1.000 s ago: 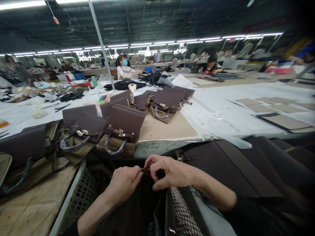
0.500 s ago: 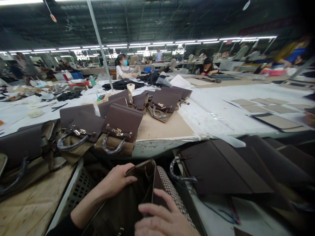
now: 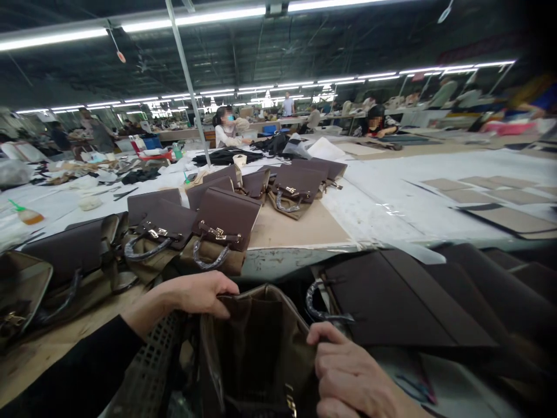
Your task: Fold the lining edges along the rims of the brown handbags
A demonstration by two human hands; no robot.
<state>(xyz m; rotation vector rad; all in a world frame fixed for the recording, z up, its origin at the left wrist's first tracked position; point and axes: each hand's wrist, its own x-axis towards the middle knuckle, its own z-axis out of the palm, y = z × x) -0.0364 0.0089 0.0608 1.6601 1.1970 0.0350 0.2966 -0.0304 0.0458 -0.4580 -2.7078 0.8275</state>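
A dark brown handbag (image 3: 261, 342) is held upright before me, its mouth facing up so that the olive-brown lining shows. My left hand (image 3: 202, 293) grips the far left of the rim between thumb and fingers. On the right edge of the same rim, my right hand (image 3: 343, 366) is closed with its fingers curled over. A gold metal fitting (image 3: 290, 400) shows low on the near side of the bag. The bag's bottom is out of view.
Several brown handbags (image 3: 226, 217) with plastic-wrapped handles lie on the table ahead. More dark brown bag pieces (image 3: 404, 296) are stacked at right. A plastic crate (image 3: 150, 360) stands at lower left. A bottle of amber liquid (image 3: 30, 216) lies far left. Co-workers sit across the table.
The bag's mouth has been spread wider and turned toward me. My right hand has moved right and taken hold of the rim; my left hand stays on its edge. The view has shifted slightly.
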